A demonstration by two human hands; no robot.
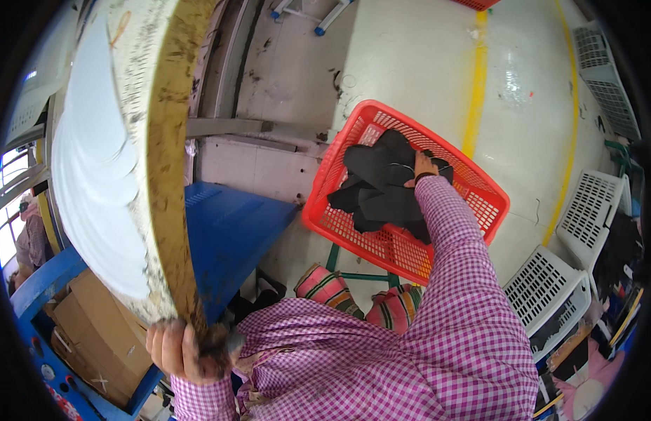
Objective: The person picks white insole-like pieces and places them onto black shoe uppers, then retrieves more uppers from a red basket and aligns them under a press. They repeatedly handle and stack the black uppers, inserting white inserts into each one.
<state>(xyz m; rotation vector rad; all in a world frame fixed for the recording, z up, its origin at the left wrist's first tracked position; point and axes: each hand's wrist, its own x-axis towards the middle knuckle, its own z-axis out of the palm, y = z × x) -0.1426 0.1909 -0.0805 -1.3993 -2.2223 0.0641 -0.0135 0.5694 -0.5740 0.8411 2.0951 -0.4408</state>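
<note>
The right hand (425, 165) reaches onto black pieces (388, 184) inside the red basket (403, 263); its grip is unclear. The left hand (179, 351) curls at the table's worn edge (168, 151), its hold unclear.

Red basket (483, 184) holds black pieces (385, 186); worn-edged table (170, 140) bears fanned white sheets (94, 168).

the person wears a magenta-and-white checked top (325, 351) and dark wristband (426, 175).

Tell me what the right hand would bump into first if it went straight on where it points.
Probably the dark pieces the right hand seems to touch, then the red basket's far wall; depth is unclear.
</note>
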